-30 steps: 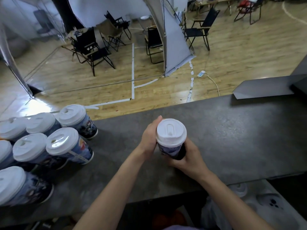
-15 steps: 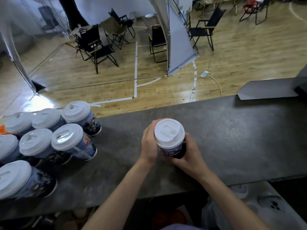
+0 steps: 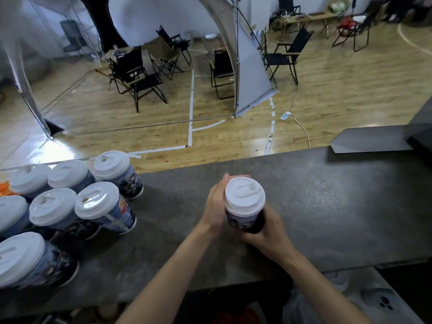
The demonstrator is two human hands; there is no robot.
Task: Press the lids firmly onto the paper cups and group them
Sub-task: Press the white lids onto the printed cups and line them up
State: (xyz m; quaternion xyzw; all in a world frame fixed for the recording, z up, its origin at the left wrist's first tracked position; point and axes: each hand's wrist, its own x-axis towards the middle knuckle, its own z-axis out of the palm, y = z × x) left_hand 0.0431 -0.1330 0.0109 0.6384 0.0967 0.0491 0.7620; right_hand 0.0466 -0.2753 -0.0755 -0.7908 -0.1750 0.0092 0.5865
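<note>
A printed paper cup (image 3: 245, 219) with a white lid (image 3: 244, 195) stands on the dark counter (image 3: 327, 206), near its middle. My left hand (image 3: 216, 204) wraps around the cup's left side, fingers reaching behind the lid. My right hand (image 3: 268, 230) grips the cup low on its right and front. Several lidded cups (image 3: 98, 204) stand grouped at the counter's left end.
A dark angular object (image 3: 378, 139) lies on the counter at the far right. Beyond the counter's far edge is a wooden floor with folding chairs (image 3: 138, 78) and a white panel (image 3: 247, 73). A grey moulded surface (image 3: 374, 298) sits below the counter's near edge.
The cup has turned slightly between my hands; the lid's sip slot now runs sideways. My left hand's fingers reach further behind the lid. The view has shifted a little to the left.
</note>
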